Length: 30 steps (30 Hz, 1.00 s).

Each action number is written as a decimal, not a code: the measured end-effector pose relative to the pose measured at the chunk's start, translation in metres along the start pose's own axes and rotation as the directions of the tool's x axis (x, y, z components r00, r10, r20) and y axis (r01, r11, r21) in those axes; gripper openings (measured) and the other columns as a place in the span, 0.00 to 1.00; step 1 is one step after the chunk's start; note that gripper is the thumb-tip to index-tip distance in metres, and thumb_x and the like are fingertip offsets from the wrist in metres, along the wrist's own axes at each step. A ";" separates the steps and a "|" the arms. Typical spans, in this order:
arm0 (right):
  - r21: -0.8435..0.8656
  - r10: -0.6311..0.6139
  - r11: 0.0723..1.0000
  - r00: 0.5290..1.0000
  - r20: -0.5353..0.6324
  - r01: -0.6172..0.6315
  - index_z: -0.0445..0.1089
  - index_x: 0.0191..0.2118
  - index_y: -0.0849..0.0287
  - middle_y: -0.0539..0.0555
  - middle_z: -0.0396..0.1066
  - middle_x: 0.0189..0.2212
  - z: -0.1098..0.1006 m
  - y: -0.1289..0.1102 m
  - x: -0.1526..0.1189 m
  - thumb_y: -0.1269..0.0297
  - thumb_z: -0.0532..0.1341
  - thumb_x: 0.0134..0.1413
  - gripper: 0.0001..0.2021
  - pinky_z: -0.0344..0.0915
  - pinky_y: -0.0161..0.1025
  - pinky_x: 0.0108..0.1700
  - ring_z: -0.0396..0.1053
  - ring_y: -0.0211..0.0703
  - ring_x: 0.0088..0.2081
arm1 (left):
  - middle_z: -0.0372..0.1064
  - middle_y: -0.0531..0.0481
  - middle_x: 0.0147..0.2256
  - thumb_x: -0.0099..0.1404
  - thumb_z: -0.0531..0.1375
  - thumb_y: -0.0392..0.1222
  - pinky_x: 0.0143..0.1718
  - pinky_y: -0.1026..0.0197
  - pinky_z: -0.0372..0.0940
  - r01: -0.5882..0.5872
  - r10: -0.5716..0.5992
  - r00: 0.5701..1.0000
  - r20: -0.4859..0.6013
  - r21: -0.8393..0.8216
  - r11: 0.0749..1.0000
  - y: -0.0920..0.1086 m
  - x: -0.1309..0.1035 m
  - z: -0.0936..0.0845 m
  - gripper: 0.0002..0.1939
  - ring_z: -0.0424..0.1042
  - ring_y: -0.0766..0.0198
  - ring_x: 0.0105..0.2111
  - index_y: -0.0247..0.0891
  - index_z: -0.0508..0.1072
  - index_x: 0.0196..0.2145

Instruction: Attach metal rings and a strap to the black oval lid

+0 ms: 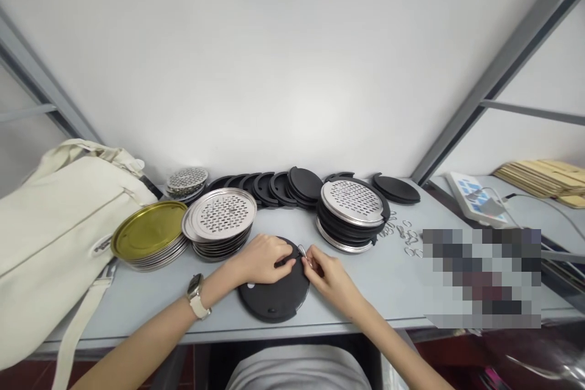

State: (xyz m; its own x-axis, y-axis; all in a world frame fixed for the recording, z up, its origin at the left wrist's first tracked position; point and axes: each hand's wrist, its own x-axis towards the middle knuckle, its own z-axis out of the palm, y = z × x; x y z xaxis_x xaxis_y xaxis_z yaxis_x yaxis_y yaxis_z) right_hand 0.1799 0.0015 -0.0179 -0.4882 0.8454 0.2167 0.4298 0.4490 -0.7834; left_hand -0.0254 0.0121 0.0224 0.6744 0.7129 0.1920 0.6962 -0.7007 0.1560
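A round black disc [274,301] lies flat near the table's front edge. My left hand [265,260] rests on its upper part, fingers curled round its rim; thumb and forefinger are near a small slot. At the disc's upper right edge my right hand [326,274] pinches a small silver metal clip [302,251]. Behind my hands, to the left, is a stack topped by a perforated silver disc [226,214]. To the right, another perforated silver disc [351,201] tops a stack of black discs.
Gold lids [148,231] are stacked at left beside a cream bag [68,237]. Black discs [304,184] line the wall. Loose metal rings [409,236] lie right of the stacks. Wooden boards [543,177] and a white box [475,198] stand far right.
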 end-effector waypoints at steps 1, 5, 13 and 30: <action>-0.008 -0.001 1.000 1.000 0.001 0.001 0.55 0.30 0.56 0.44 0.52 0.21 0.000 0.000 0.000 0.63 0.49 0.64 0.10 0.50 0.32 0.26 0.51 0.36 0.23 | 0.69 0.51 0.26 0.66 0.54 0.41 0.28 0.64 0.53 -0.006 0.006 1.000 -0.004 0.005 1.000 0.000 -0.001 0.000 0.12 0.68 0.64 0.27 0.37 0.67 0.25; -0.029 -0.012 1.000 1.000 -0.025 0.011 0.55 0.28 0.56 0.44 0.52 0.20 0.001 -0.002 0.001 0.63 0.49 0.63 0.11 0.50 0.32 0.25 0.52 0.36 0.23 | 0.69 0.51 0.26 0.66 0.54 0.42 0.28 0.63 0.54 -0.018 0.018 1.000 -0.009 0.027 0.999 0.001 -0.003 0.001 0.11 0.68 0.64 0.27 0.37 0.67 0.27; -0.128 -0.036 0.991 0.999 -0.033 0.032 0.55 0.27 0.56 0.45 0.55 0.20 0.001 -0.007 0.001 0.65 0.50 0.62 0.11 0.52 0.32 0.25 0.55 0.37 0.23 | 0.68 0.51 0.26 0.66 0.54 0.42 0.29 0.63 0.55 -0.051 0.051 0.998 -0.021 0.011 0.999 -0.002 -0.005 0.000 0.12 0.69 0.64 0.28 0.37 0.68 0.26; -0.189 -0.060 0.979 0.996 0.061 0.070 0.52 0.28 0.55 0.48 0.59 0.23 -0.001 -0.010 0.000 0.66 0.47 0.65 0.12 0.55 0.35 0.30 0.60 0.40 0.27 | 0.66 0.53 0.23 0.64 0.56 0.42 0.28 0.62 0.53 -0.142 0.142 0.990 -0.003 0.012 0.990 -0.007 -0.006 0.002 0.13 0.66 0.65 0.25 0.38 0.66 0.23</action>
State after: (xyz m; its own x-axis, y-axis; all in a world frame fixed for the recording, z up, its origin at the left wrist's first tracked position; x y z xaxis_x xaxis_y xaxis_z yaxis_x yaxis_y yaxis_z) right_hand 0.1761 -0.0023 -0.0097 -0.5582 0.7979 0.2275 0.5304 0.5540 -0.6417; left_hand -0.0337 0.0129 0.0188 0.7656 0.6064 0.2147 0.5965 -0.7942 0.1160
